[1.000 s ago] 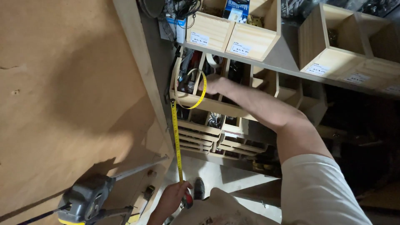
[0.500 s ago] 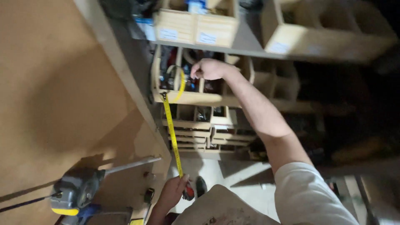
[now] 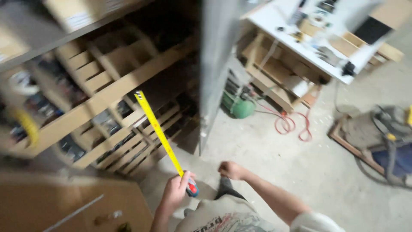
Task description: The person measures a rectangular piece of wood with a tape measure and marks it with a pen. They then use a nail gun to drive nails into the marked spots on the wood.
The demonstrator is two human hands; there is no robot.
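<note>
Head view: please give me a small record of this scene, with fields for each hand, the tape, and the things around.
left hand: grips the tape measure case, which is blue and red
right hand: closed in a loose fist, holds nothing visible
tape: yellow blade extended up and left, free end in the air before the shelves
floor: concrete, with an orange cord
nearby: green tank, white workbench

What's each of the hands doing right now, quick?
Left hand: closed around the tape measure, its yellow blade extended up toward the wooden shelves.
Right hand: closed in a loose fist, holding nothing visible.
</note>
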